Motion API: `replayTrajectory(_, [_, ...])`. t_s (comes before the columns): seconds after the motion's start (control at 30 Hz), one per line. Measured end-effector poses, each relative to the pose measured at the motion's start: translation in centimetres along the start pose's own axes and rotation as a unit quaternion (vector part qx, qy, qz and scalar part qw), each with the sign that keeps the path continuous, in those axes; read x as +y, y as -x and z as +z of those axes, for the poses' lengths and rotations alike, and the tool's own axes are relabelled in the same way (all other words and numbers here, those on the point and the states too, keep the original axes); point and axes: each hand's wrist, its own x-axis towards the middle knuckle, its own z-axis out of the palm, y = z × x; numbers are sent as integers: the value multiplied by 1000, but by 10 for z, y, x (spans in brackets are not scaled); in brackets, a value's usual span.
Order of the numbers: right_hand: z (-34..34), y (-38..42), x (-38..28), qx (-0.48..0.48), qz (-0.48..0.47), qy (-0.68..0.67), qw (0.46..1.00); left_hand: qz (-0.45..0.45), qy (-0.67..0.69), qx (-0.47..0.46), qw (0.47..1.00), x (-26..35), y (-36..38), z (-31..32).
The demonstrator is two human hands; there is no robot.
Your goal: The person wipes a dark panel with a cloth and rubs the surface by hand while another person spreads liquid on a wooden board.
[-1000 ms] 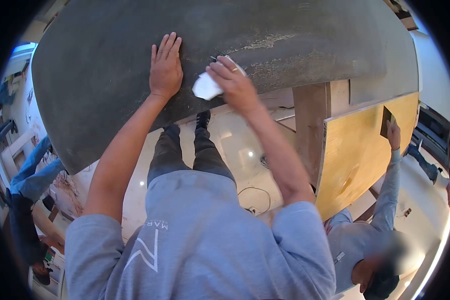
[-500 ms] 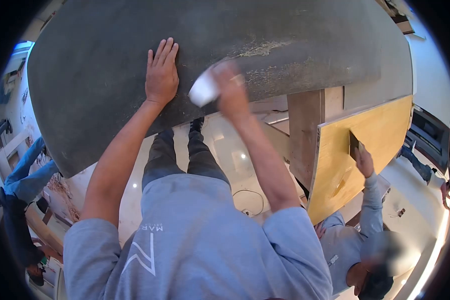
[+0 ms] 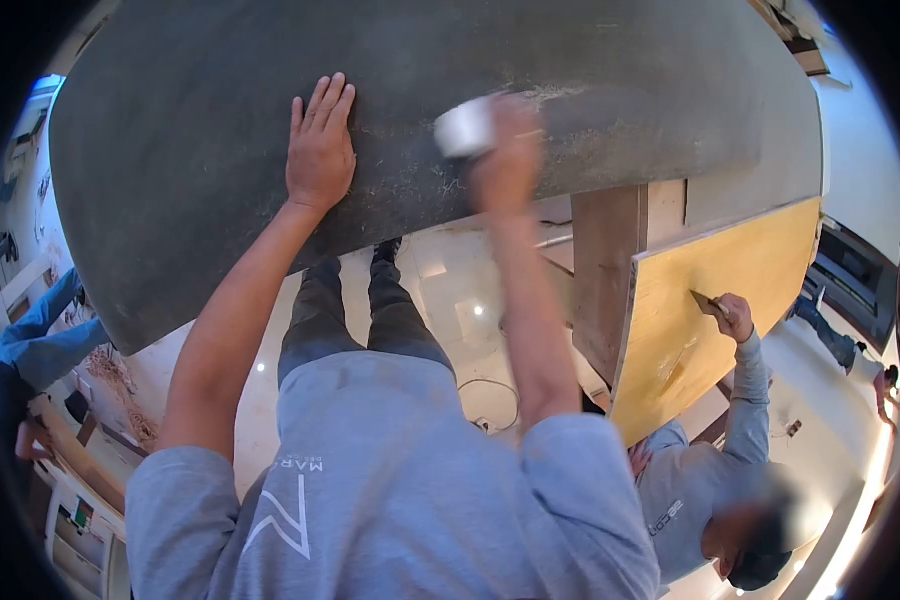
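A large dark grey panel [image 3: 210,130] spreads out in front of me, with pale scuffed patches [image 3: 590,140] on its right part. My left hand [image 3: 320,145] lies flat on the panel, fingers stretched out and holding nothing. To its right, my right hand [image 3: 510,155] is smeared by motion over the panel, its fingers wrapped round a white object [image 3: 465,128]. Blur hides what exactly the white object is; it looks rounded and sits at the left side of the hand, against or just over the surface.
At the right, a co-worker [image 3: 700,500] holds a flat blade [image 3: 708,302] against a yellow board [image 3: 730,290]. A brown wooden support [image 3: 607,270] stands beside that board. A cable [image 3: 495,385] lies on the floor. Another person's legs [image 3: 50,335] show at the left.
My right hand has moved right and slightly up with the white object. My left hand has stayed in place. The co-worker's hand and blade have shifted slightly, and the blade is now tilted differently.
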Motion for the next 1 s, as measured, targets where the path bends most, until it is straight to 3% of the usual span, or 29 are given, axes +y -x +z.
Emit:
replayTrajectory(0.1, [-6,11,2,-84,-92,-27,992,3,24,4,1000,-3,0,-1])
replayTrajectory(0.13, [-17,0,23,-99,-80,-22,992,2,22,4,1000,-2,-2,-1])
replayTrajectory(0.23, [-26,-17,59,-88,123,-66,986,-6,13,-11,1000,0,3,-7])
replayTrajectory(0.27, [-21,-22,57,-20,51,50,997,-10,8,-13,1000,0,2,-6])
replayTrajectory(0.3, [2,1,-10,4,-24,34,999,-13,1,-13,1000,-1,-1,-6])
replayTrajectory(0.5, [-43,-36,58,-129,25,-57,990,2,29,-9,1000,-5,1,-11])
replayTrajectory(0.6, [-25,-14,8,-33,90,-12,995,4,33,5,999,-5,1,-9])
replayTrajectory(0.63, [-5,12,-15,-42,-28,-14,999,4,39,19,999,-9,-6,-7])
replayTrajectory(0.7, [-2,50,-67,-138,-179,-125,966,7,60,20,998,-9,2,-3])
replayTrajectory(0.73, [-12,49,-63,-154,-156,-144,965,0,59,6,998,-5,7,-2])
replayTrajectory(0.77, [-20,33,-50,-162,-145,-161,963,-6,54,5,999,-5,4,-2])
replayTrajectory(0.83, [-52,-13,1,-55,-68,-34,996,-12,50,9,999,-5,-2,-4])
replayTrajectory(0.87, [-66,-40,36,-18,3,-113,993,-12,52,13,998,-3,-3,-4])
replayTrajectory(0.9, [-77,-71,70,110,-94,50,988,-12,56,14,998,-1,-2,-3])
replayTrajectory(1.0, [-73,-85,120,-27,2,126,992,-8,44,24,999,-1,-2,1])
